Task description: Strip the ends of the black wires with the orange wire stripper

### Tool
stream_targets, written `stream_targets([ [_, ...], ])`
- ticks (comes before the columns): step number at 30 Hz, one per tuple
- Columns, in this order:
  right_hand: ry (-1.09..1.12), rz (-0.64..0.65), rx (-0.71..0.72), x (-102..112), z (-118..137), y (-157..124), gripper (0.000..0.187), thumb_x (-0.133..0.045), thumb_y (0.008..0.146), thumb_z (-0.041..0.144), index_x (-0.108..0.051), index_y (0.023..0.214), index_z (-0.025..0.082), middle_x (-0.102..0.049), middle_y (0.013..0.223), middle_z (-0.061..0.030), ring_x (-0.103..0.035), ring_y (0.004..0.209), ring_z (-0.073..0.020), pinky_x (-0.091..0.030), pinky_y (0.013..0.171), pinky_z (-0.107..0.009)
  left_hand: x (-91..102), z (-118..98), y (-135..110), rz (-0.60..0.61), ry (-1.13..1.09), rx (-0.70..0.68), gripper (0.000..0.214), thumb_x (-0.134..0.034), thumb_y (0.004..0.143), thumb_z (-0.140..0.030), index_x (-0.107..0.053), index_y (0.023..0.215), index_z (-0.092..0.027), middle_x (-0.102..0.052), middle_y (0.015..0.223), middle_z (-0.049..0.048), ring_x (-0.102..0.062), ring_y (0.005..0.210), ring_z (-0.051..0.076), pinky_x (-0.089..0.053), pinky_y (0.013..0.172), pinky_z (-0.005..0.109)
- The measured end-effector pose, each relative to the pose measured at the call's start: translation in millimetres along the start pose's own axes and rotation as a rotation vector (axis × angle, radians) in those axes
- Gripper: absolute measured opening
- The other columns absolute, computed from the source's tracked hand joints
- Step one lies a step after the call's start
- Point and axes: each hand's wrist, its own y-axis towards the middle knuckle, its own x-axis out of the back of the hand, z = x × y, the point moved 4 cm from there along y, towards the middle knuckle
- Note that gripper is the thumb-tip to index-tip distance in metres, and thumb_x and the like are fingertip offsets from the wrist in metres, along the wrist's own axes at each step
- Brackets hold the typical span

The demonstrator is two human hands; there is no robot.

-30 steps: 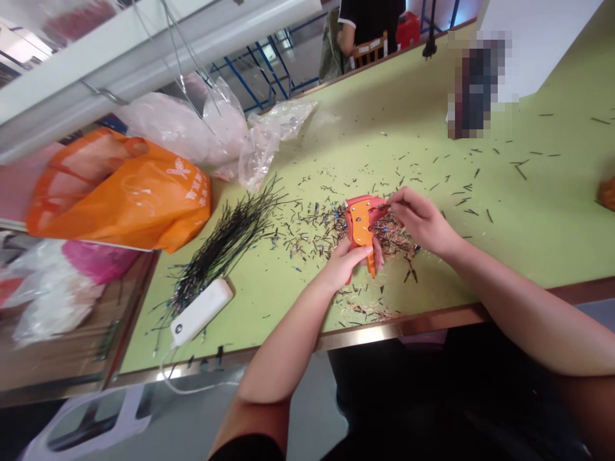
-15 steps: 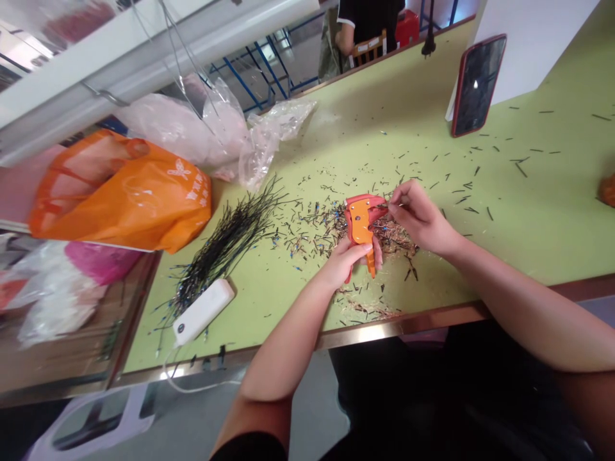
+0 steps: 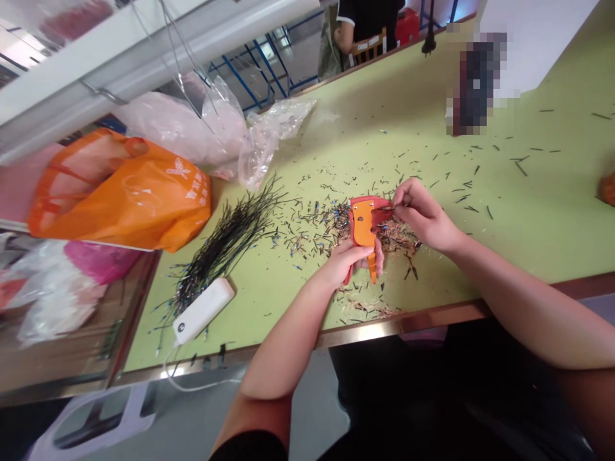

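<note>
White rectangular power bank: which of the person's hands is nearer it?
Left. The left hand, gripping the orange wire stripper, is right of the white power bank; the right hand is farther right, past that tool.

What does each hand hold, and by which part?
The left hand grips the orange stripping tool by its handles; the right hand pinches one end of a thin wire at the tool's head.

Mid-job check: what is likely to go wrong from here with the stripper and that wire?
1. The right hand pinches the short wire right at the stripper head, so it may get nipped when the left hand squeezes.
2. The wire is thin and short; it may slip out or sit crooked in the head.
3. Scraps lie piled near the table edge and may get swept off by a forearm.
</note>
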Motion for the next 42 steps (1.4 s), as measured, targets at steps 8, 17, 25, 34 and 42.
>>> stream_targets([
  [8, -0.042, -0.010, -0.064, -2.2, 2.5, -0.5, 0.016, -0.060, 0.098, 0.017, -0.048, 0.097, 0.027, -0.041, 0.075, 0.0031, -0.035, 0.061, -0.0142, -0.029, 0.055, -0.031, -4.0, -0.3, 0.9, -0.011, 0.066, -0.018, 0.035, -0.075, 0.091, -0.050, -0.063, 0.083, -0.018, -0.063, 0.067, -0.0009, -0.065, 0.062, 0.014, -0.056, 0.062, 0.029],
  [17, 0.031, -0.029, -0.059, -7.3, 4.1, 0.7, 0.017, -0.061, 0.096, 0.018, -0.047, 0.096, 0.028, -0.040, 0.071, 0.0045, -0.033, 0.058, -0.0138, -0.028, 0.054, -0.031, -16.6, 3.0, 2.8, -0.050, -0.017, -0.023, 0.045, -0.077, 0.090, -0.053, -0.054, 0.068, -0.021, -0.049, 0.052, -0.0068, -0.049, 0.043, 0.009, -0.047, 0.048, 0.026],
  [25, 0.061, -0.102, -0.097, -6.4, -6.5, 1.3, 0.017, -0.062, 0.095, 0.019, -0.047, 0.093, 0.027, -0.042, 0.070, 0.0043, -0.036, 0.059, -0.0140, -0.032, 0.054, -0.031, -19.3, 3.0, 3.4, -0.040, -0.136, 0.031, 0.044, -0.077, 0.088, -0.053, -0.055, 0.070, -0.019, -0.050, 0.054, -0.0055, -0.051, 0.045, 0.009, -0.049, 0.051, 0.026],
  [34, 0.143, -0.128, -0.205, -3.6, -12.7, 0.4, 0.017, -0.064, 0.093, 0.018, -0.049, 0.092, 0.027, -0.043, 0.068, 0.0053, -0.037, 0.059, -0.0130, -0.031, 0.055, -0.031, -18.7, 0.1, -0.4, 0.030, -0.235, 0.119, 0.036, -0.075, 0.084, -0.051, -0.061, 0.079, -0.018, -0.058, 0.063, -0.0003, -0.060, 0.059, 0.016, -0.057, 0.065, 0.034],
  [42, 0.243, -0.117, -0.228, -7.3, -14.3, 0.8, 0.017, -0.064, 0.091, 0.019, -0.048, 0.091, 0.026, -0.040, 0.066, 0.0080, -0.036, 0.057, -0.0108, -0.031, 0.057, -0.030, -18.1, 0.5, -0.1, 0.025, -0.231, 0.095, 0.037, -0.074, 0.087, -0.050, -0.058, 0.076, -0.019, -0.053, 0.059, -0.0025, -0.056, 0.053, 0.013, -0.056, 0.058, 0.030],
])
